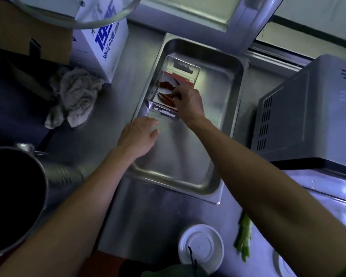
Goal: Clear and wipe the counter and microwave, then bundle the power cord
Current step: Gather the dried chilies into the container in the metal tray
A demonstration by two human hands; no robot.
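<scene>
Clearing stage, by the look of it: right hand (188, 100) reaching into a clear plastic box (173, 84) that sits in the far-left part of a steel tray (224, 80) on the steel counter (128, 56), fingertips pinched on one of the dried red chillies (165, 84) inside. Left hand (137, 134) with fingers relaxed and fairly straight, holding nothing, resting at the tray's left rim just below the box's near end (actual contact with the box hard to tell). Likely slips from here: box skidding or tipping on the smooth tray floor if tugged without a steadying hand, scattering chillies over the metal; brittle pods crumbling under too hard a pinch, leaving flakes to chase later. Box long axis running from the near-left up toward the far-right, slotted end pointing away toward the wall, label end nearest the left hand. Tray lying along much the same line, long side roughly parallel to the microwave (312, 108), which stands just beside it on the right. Crumpled cloth (76, 96) well to the left, untouched, so wiping apparently not yet begun. No power cord identifiable in view. White lid (201, 245) and green vegetable scrap (244, 238) on the near counter, yet to be cleared.
</scene>
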